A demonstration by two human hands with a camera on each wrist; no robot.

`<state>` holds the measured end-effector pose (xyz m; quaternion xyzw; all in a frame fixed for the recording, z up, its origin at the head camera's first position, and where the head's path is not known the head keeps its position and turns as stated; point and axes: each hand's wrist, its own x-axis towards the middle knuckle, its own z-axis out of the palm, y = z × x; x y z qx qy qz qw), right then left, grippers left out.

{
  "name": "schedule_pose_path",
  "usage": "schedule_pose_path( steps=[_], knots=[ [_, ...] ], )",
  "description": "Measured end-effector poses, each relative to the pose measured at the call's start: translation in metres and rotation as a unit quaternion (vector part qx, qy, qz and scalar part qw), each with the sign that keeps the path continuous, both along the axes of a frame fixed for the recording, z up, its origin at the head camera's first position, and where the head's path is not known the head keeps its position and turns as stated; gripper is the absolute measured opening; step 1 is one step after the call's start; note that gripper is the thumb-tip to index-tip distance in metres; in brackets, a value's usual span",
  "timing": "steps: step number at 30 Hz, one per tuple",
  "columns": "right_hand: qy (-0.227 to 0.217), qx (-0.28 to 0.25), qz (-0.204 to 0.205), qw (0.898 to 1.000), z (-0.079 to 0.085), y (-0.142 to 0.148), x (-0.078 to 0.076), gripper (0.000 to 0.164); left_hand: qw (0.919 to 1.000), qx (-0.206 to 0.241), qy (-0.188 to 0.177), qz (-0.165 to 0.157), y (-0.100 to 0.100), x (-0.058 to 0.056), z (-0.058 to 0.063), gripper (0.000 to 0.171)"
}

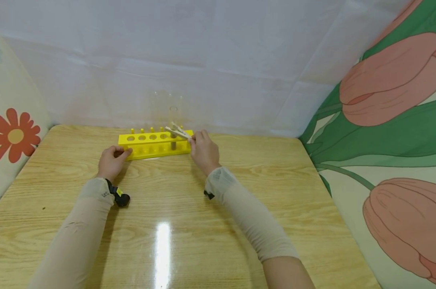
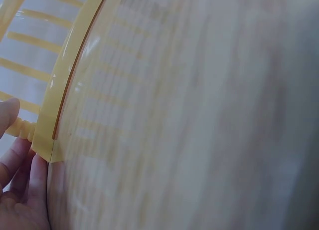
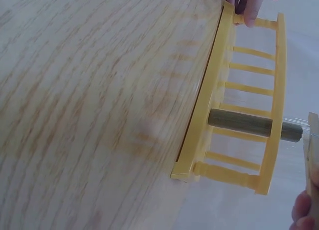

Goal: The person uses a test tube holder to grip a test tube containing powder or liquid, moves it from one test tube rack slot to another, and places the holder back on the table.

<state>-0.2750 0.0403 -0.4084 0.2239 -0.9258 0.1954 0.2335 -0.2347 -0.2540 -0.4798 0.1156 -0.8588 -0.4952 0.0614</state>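
A yellow test tube rack (image 1: 154,142) stands near the back of the table. My left hand (image 1: 111,162) holds its left end, thumb and fingers around the end post (image 2: 21,128) in the left wrist view. One clear test tube with dark contents (image 3: 239,121) stands upright in a hole toward the rack's right side. With my right hand (image 1: 205,152) I grip a wooden test tube clamp (image 1: 182,134) by its handle. The clamp's front end lies at the tube, just above the rack's top, and overlaps it in the head view.
Yellow pegs (image 1: 142,131) line the rack's back edge. Faint rounded glass tips (image 1: 170,95) show behind it against a white cloth (image 1: 239,88). Floral panels (image 1: 391,80) flank the wood-grain table (image 1: 261,176). A small dark speck (image 1: 43,208) lies on the left.
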Motion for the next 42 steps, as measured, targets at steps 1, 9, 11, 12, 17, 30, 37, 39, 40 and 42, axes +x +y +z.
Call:
schedule_pose_path(
  steps=[1, 9, 11, 12, 17, 30, 37, 39, 40, 42],
  knots=[
    [0.003, -0.003, 0.001, 1.0, 0.0, 0.0, 0.0, 0.018, 1.0, 0.001, 0.0, 0.001, 0.0, 0.0, 0.0, 0.056],
    [0.017, -0.017, 0.004, 1.0, 0.004, 0.001, 0.0, 0.017, 1.0, 0.002, -0.008, 0.002, 0.0, -0.001, -0.002, 0.057],
    [0.02, -0.019, 0.006, 1.0, 0.005, 0.002, 0.0, 0.017, 1.0, 0.002, -0.007, 0.002, 0.0, -0.002, -0.002, 0.058],
    [0.021, -0.021, 0.007, 1.0, 0.005, 0.002, 0.0, 0.017, 1.0, 0.002, -0.006, 0.002, 0.0, -0.002, -0.002, 0.058],
    [0.026, -0.027, 0.01, 0.999, 0.007, 0.002, -0.001, 0.016, 1.0, 0.002, -0.004, 0.001, -0.001, -0.003, -0.004, 0.059],
    [0.04, -0.047, 0.007, 0.998, 0.01, 0.001, -0.002, 0.015, 1.0, 0.004, 0.0, -0.006, -0.001, -0.003, -0.003, 0.059],
    [0.069, -0.067, 0.014, 0.995, 0.013, 0.002, -0.003, 0.014, 1.0, 0.006, 0.003, -0.006, -0.002, -0.004, -0.005, 0.059],
    [0.073, -0.071, 0.015, 0.995, 0.014, 0.002, -0.004, 0.014, 1.0, 0.006, 0.003, -0.005, -0.002, -0.005, -0.006, 0.059],
    [0.074, -0.073, 0.016, 0.994, 0.015, 0.002, -0.004, 0.014, 1.0, 0.006, 0.003, -0.005, -0.002, -0.005, -0.007, 0.059],
    [0.073, -0.076, 0.019, 0.994, 0.016, 0.002, -0.003, 0.014, 1.0, 0.008, 0.002, -0.004, -0.002, -0.005, -0.007, 0.059]
  ],
)
